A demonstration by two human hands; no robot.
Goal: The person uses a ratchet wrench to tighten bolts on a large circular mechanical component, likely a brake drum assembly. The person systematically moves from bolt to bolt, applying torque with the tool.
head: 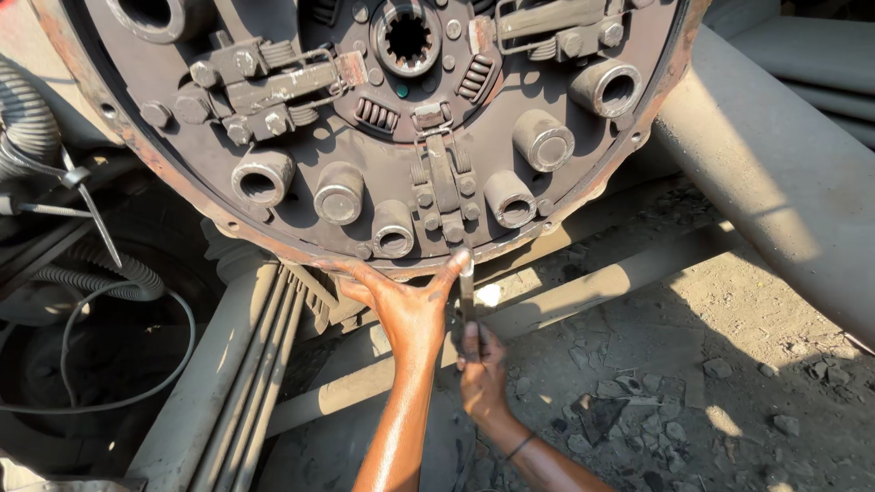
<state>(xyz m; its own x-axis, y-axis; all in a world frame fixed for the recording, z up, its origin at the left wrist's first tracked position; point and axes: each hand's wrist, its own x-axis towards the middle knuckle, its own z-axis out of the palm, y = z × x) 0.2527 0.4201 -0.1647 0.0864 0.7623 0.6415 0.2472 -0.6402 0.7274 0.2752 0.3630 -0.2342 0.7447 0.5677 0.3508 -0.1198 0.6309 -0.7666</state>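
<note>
A large rusty round clutch assembly (301,191) with spring cups, levers and a splined centre hub (406,38) fills the upper half of the head view. My left hand (406,305) is spread open, its fingers pressed against the underside of the assembly's bottom rim. Just to its right, my right hand (481,369) grips the handle of a slim dark metal tool (467,296). The tool points straight up to the rim beside my left fingertip. A thin dark band circles my right wrist.
A thick grey pipe (775,173) slants down the right side. Leaf springs and a frame beam (246,364) run below left, with corrugated hoses and cables (100,273) at far left. Dusty ground with stones (693,401) lies at lower right.
</note>
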